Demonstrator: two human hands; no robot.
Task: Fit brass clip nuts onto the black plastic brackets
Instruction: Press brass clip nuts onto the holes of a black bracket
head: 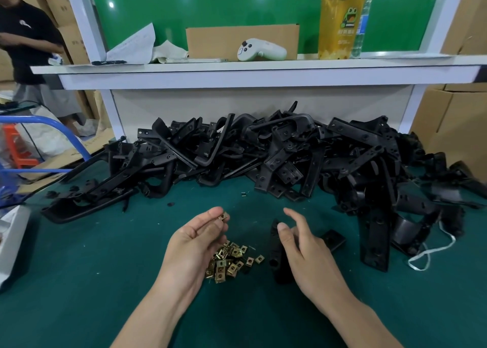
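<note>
My left hand pinches one brass clip nut between thumb and fingertips, above a small heap of several brass clip nuts on the green mat. My right hand hovers with relaxed, spread fingers over a black plastic bracket that lies on the mat; it does not grip the bracket. A big pile of black plastic brackets fills the back of the bench.
A small black square part lies right of my right hand. A long black bracket and a white cord lie at the right. A white shelf overhead carries a drink cup, controller and cardboard. A person stands far left.
</note>
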